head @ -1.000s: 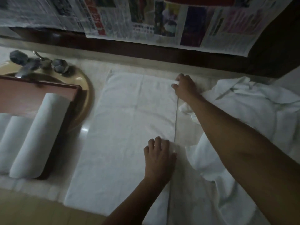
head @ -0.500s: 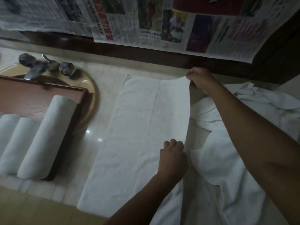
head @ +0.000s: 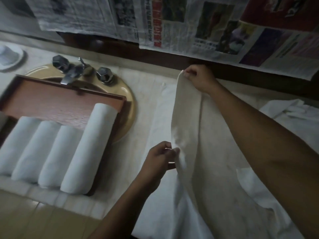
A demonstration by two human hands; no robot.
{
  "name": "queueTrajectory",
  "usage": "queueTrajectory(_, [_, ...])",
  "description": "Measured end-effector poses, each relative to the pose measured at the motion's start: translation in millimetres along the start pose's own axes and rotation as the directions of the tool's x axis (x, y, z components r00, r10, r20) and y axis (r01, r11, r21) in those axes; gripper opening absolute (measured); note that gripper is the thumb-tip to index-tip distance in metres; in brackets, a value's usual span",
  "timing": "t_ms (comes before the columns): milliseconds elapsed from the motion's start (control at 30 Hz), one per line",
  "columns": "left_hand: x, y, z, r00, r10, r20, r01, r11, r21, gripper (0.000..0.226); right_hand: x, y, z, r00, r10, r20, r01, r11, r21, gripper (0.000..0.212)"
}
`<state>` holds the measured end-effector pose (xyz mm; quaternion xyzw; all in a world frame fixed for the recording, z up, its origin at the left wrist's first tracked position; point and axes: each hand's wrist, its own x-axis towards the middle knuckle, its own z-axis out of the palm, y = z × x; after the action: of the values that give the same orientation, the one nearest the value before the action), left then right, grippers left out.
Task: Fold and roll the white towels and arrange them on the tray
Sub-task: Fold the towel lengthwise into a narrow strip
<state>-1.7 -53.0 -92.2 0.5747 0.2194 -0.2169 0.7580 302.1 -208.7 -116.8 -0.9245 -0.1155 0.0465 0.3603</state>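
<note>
Right hand (head: 201, 79) pinches the far corner of the towel (head: 186, 128), and left hand (head: 159, 161) pinches its near edge, fingers curled on the cloth. That long edge is raised off the counter (head: 138, 80), with the rest lying flat mid-counter, just right of the sink (head: 128, 109). Tray (head: 51, 100) sits over the sink at left with four rolls (head: 51, 152) side by side in its near part; a loose white pile (head: 293, 114) lies far right, and newspaper (head: 172, 23) hangs on the far wall.
</note>
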Motion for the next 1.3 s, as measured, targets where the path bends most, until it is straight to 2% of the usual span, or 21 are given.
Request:
queueTrajectory(133, [15, -9, -49, 0.991, -0.059, -0.121, 0.063, 0.998, 0.031, 0.016, 24, -14, 52, 0.995, 0.054, 0.087, -0.041, 0.989, -0.140, 0.015])
queueTrajectory(233, [27, -24, -73, 0.963, -0.099, -0.250, 0.146, 0.973, 0.178, 0.019, 26, -5, 86, 0.986, 0.131, 0.104, -0.106, 0.970, -0.220, 0.022])
queueTrajectory(300, [29, -25, -81, 0.965, -0.093, -0.244, 0.150, 0.963, 0.226, 0.016, 23, 0, 100, 0.991, 0.121, 0.054, -0.101, 0.955, -0.279, 0.023])
queueTrajectory(367, [29, -17, -85, 0.981, -0.072, -0.180, 0.101, 0.982, 0.158, 0.015, 22, 4, 107, 0.997, 0.072, 0.001, -0.069, 0.950, -0.305, 0.019])
queueTrajectory(433, [32, -12, -90, 0.984, -0.056, -0.171, 0.078, 0.990, 0.120, 0.017, 23, 8, 111, 0.999, 0.045, -0.016, -0.047, 0.948, -0.313, 0.017])
queueTrajectory(467, [35, -16, -94, 0.977, -0.044, -0.208, 0.077, 0.985, 0.153, 0.018, 23, 9, 113, 0.999, 0.035, -0.017, -0.038, 0.947, -0.318, 0.017])
queueTrajectory(567, [41, -35, -105, 0.943, 0.043, -0.330, 0.114, 0.890, 0.442, 0.016, 24, 9, 114, 1.000, -0.001, -0.015, -0.004, 0.946, -0.325, 0.020])
queueTrajectory(600, [42, -38, -106, 0.932, 0.058, -0.357, 0.129, 0.869, 0.478, 0.015, 24, 7, 113, 1.000, -0.007, -0.021, 0.000, 0.946, -0.324, 0.022])
queueTrajectory(800, [42, -40, -99, 0.907, 0.137, -0.397, 0.140, 0.793, 0.592, 0.013, 22, 12, 128, 0.983, -0.006, -0.182, -0.053, 0.946, -0.321, 0.028])
queueTrajectory(1000, [46, -40, -96, 0.906, 0.130, -0.403, 0.167, 0.764, 0.623, 0.012, 6, 12, 124, 0.954, -0.062, -0.293, -0.012, 0.970, -0.243, 0.036])
queueTrajectory(1067, [44, -38, -94, 0.905, 0.127, -0.406, 0.171, 0.765, 0.620, 0.011, -15, 5, 117, 0.947, -0.199, -0.252, 0.127, 0.953, -0.276, 0.036])
queueTrajectory(1133, [43, -37, -92, 0.902, 0.129, -0.412, 0.177, 0.761, 0.625, 0.011, -45, 5, 123, 0.943, -0.322, -0.082, 0.278, 0.901, -0.334, 0.039])
queueTrajectory(1200, [42, -35, -91, 0.905, 0.129, -0.406, 0.190, 0.730, 0.656, 0.011, -75, 10, 133, 0.957, -0.262, 0.122, 0.289, 0.866, -0.409, 0.049])
queueTrajectory(1233, [40, -32, -89, 0.910, 0.118, -0.398, 0.200, 0.715, 0.670, 0.012, -82, 16, 137, 0.961, -0.222, 0.165, 0.274, 0.851, -0.447, 0.052])
queueTrajectory(1267, [39, -31, -87, 0.920, 0.095, -0.380, 0.193, 0.735, 0.650, 0.013, -84, 19, 139, 0.963, -0.205, 0.173, 0.263, 0.843, -0.470, 0.054])
queueTrajectory(1300, [39, -30, -84, 0.934, 0.028, -0.356, 0.184, 0.817, 0.547, 0.015, -81, 21, 138, 0.966, -0.197, 0.167, 0.254, 0.840, -0.480, 0.054])
